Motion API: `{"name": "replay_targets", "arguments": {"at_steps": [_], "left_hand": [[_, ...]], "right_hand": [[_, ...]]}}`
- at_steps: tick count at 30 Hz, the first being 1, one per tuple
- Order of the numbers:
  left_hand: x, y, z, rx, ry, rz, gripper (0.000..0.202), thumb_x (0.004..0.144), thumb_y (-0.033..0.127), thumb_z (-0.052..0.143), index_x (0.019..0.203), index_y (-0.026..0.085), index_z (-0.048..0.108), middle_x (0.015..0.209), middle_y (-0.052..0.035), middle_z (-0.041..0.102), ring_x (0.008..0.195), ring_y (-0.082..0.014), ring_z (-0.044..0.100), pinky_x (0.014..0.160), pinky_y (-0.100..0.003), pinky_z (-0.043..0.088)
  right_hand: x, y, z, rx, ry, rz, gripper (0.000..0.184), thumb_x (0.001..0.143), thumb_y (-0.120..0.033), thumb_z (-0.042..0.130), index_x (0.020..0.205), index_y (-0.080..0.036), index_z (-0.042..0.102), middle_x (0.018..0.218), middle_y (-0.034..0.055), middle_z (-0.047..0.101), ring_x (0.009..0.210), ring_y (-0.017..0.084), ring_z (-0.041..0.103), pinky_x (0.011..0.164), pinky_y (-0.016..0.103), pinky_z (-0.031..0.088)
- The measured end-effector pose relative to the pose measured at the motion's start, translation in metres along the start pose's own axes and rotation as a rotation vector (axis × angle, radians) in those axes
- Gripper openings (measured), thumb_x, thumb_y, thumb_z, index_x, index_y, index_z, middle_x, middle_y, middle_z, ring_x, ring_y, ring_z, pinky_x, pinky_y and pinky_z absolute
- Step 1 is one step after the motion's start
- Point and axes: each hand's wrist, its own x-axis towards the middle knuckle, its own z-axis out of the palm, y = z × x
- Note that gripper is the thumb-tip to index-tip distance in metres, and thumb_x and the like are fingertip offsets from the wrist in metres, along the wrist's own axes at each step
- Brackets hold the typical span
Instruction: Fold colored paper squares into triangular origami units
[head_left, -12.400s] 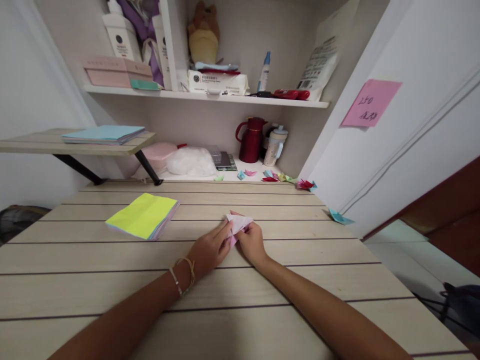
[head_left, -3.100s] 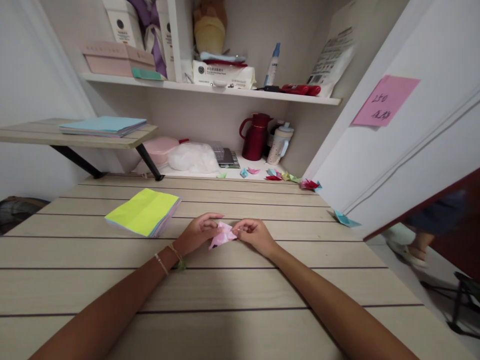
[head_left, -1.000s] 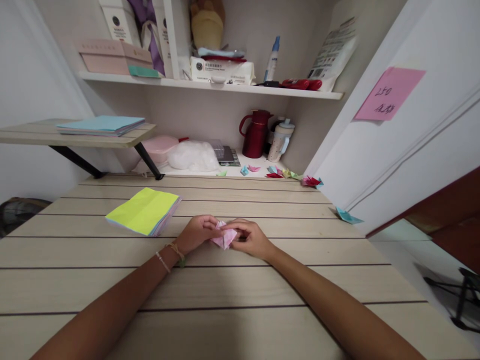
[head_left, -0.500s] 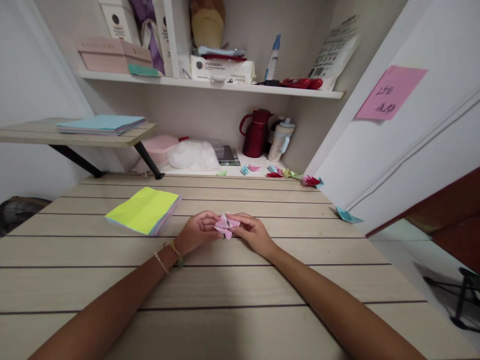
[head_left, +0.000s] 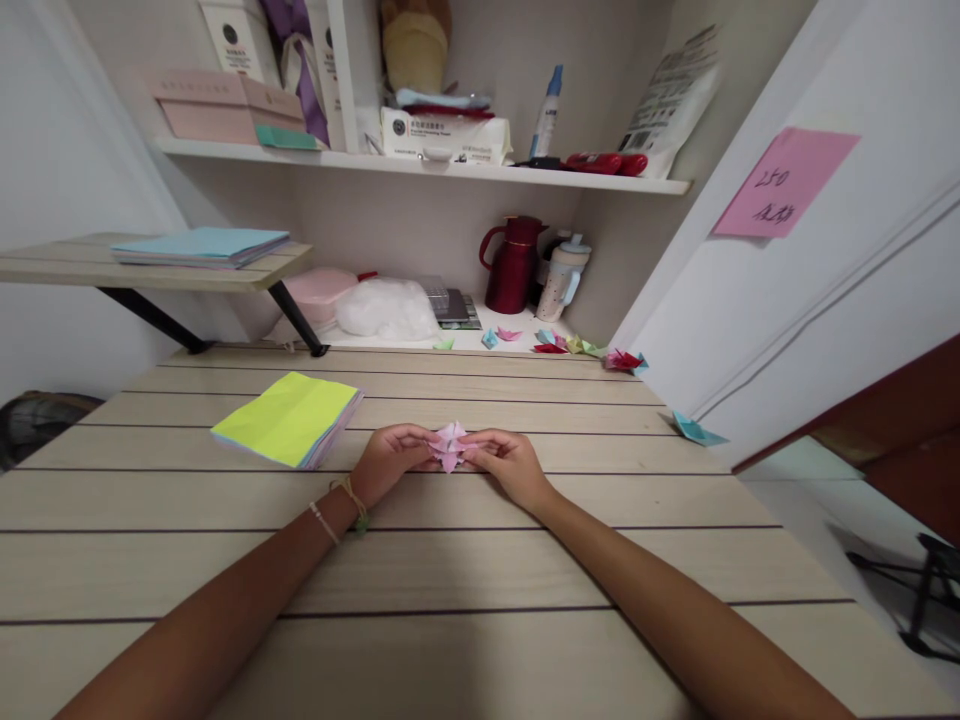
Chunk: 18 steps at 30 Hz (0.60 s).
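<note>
A small pink piece of folded paper (head_left: pixel 450 445), with several points spreading from its middle, is held just over the wooden table (head_left: pixel 420 580). My left hand (head_left: pixel 391 460) pinches its left side between thumb and fingers. On the right side, my right hand (head_left: pixel 511 464) grips it the same way. Fingertips cover both of the paper's side edges. To the left of my left hand lies a stack of square paper (head_left: pixel 289 418) with a yellow sheet on top.
Several small folded paper pieces (head_left: pixel 551 340) line the table's far edge, and a blue one (head_left: pixel 697 430) sits at the right edge. Behind stand a dark red jug (head_left: pixel 514 265) and a pale cup (head_left: pixel 561 280). A raised stand (head_left: pixel 45 262) bears more paper (head_left: pixel 201 246).
The pink paper has been turned and spread into a more even shape. My left fingers have closed from a looser curl into a pinch on its left side.
</note>
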Motion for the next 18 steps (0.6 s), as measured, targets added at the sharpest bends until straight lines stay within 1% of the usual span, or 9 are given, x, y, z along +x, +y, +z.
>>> {"name": "replay_targets", "arguments": {"at_steps": [5,7,10,14,16,18], "left_hand": [[0.0018,-0.0025,0.0001,0.066,-0.034,0.002,0.026,0.056,0.024,0.077,0.079,0.012,0.07,0.076,-0.0049,0.072,0.068,-0.0157,0.066,0.069,-0.027,0.054],[0.0021,-0.002,0.0017,0.11,-0.022,0.045,0.023,0.056,0.025,0.076,0.076,0.013,0.071,0.076,-0.0046,0.072,0.069,-0.0161,0.065,0.069,-0.027,0.053],[0.0015,-0.0002,0.0045,0.146,0.008,0.116,0.017,0.057,0.026,0.075,0.068,0.014,0.071,0.076,-0.0043,0.072,0.07,-0.0167,0.064,0.067,-0.026,0.052],[-0.0007,0.0023,0.0072,0.166,0.019,0.073,0.016,0.059,0.029,0.074,0.066,0.015,0.069,0.062,-0.0018,0.069,0.056,-0.014,0.062,0.059,-0.024,0.051],[-0.0014,0.0024,0.0077,0.19,0.041,0.068,0.016,0.062,0.031,0.072,0.064,0.015,0.069,0.058,-0.0011,0.068,0.054,-0.0137,0.061,0.057,-0.023,0.05],[-0.0014,0.0014,0.0076,0.2,0.065,0.072,0.017,0.064,0.033,0.07,0.061,0.016,0.067,0.058,-0.0008,0.068,0.054,-0.014,0.061,0.057,-0.023,0.05]], "right_hand": [[0.001,-0.0011,-0.0016,-0.113,0.077,-0.059,0.018,0.066,-0.031,0.071,0.077,-0.017,0.071,0.069,0.0024,0.068,0.062,0.013,0.059,0.062,0.026,0.049],[0.0013,-0.0013,-0.0026,-0.161,0.094,-0.079,0.017,0.067,-0.033,0.069,0.073,-0.017,0.069,0.068,0.0021,0.067,0.061,0.012,0.057,0.06,0.024,0.047],[0.0017,-0.0014,-0.0038,-0.215,0.069,-0.087,0.021,0.07,-0.037,0.066,0.072,-0.016,0.067,0.065,0.0006,0.063,0.059,0.011,0.054,0.058,0.023,0.044],[0.0024,-0.0009,-0.0039,-0.263,0.007,-0.08,0.027,0.076,-0.043,0.059,0.075,-0.016,0.063,0.065,0.0005,0.06,0.06,0.011,0.052,0.058,0.024,0.043],[0.0024,-0.001,-0.0027,-0.262,-0.006,-0.082,0.028,0.076,-0.044,0.057,0.076,-0.016,0.061,0.066,0.0008,0.06,0.061,0.012,0.052,0.059,0.024,0.043],[0.0022,-0.0016,-0.0006,-0.231,-0.002,-0.086,0.027,0.076,-0.043,0.058,0.081,-0.016,0.061,0.067,0.0011,0.061,0.062,0.012,0.054,0.059,0.025,0.044]]}}
